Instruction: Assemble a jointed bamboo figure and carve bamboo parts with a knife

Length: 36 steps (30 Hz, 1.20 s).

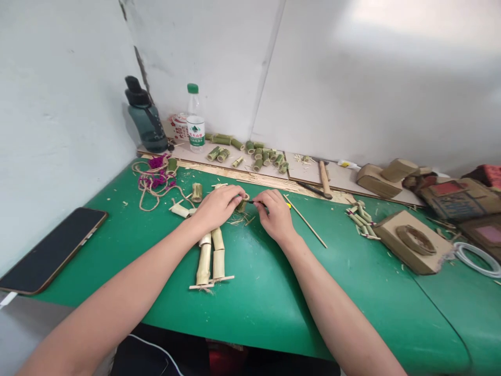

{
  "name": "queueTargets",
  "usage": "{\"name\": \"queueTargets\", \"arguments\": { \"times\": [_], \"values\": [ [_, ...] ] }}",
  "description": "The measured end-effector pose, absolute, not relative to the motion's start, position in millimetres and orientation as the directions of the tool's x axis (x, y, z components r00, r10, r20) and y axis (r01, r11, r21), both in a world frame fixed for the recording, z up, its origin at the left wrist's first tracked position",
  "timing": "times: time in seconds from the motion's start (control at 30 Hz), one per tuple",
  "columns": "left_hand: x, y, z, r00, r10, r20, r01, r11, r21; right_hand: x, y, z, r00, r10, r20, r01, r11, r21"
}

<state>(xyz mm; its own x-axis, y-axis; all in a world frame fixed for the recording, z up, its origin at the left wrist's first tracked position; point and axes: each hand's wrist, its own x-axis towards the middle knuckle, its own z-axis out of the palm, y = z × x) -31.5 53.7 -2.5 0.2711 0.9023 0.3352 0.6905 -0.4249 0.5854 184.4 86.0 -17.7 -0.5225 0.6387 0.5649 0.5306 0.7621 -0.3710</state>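
My left hand (219,205) reaches over a pale bamboo figure (203,261) lying on the green table, its fingers closed at a short green bamboo piece (241,204). My right hand (275,213) is closed around a thin dark tool (249,201) with a yellow end, whose tip points left to the bamboo piece. Part of the figure is hidden under my left hand. Shavings lie just below the bamboo piece. To the right of my right hand rests a thin stick (307,222).
A phone (55,248) lies at the left, near twine (152,180). Behind stand a dark bottle (146,122) and a clear bottle (195,122), with cut bamboo pieces (258,154) and a hammer (324,180). Cardboard blocks (417,243) and a small bamboo bundle (362,220) sit right.
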Motion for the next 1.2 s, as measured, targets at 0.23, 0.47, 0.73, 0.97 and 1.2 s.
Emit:
{"name": "queueTargets", "arguments": {
  "times": [0.23, 0.47, 0.73, 0.97, 1.2],
  "values": [
    [-33, 57, -5, 0.265, 0.904, 0.336, 0.679, -0.423, 0.6, 181, 90, -24, -0.524, 0.637, 0.565, 0.546, 0.761, -0.351],
    [-35, 59, -6, 0.28, 0.896, 0.345, 0.686, -0.438, 0.582, 174, 87, -27, -0.637, 0.663, 0.393, 0.646, 0.737, -0.196],
    [-34, 58, -6, 0.276, 0.9, 0.337, 0.718, -0.427, 0.55, 183, 88, -18, -0.545, 0.653, 0.526, 0.572, 0.748, -0.336],
    [-33, 56, -5, 0.259, 0.912, 0.319, 0.718, -0.403, 0.567, 183, 87, -19, -0.516, 0.663, 0.543, 0.546, 0.742, -0.388],
    [-33, 56, -6, 0.237, 0.923, 0.304, 0.739, -0.375, 0.56, 182, 86, -18, -0.523, 0.667, 0.531, 0.552, 0.74, -0.385]
  ]
}}
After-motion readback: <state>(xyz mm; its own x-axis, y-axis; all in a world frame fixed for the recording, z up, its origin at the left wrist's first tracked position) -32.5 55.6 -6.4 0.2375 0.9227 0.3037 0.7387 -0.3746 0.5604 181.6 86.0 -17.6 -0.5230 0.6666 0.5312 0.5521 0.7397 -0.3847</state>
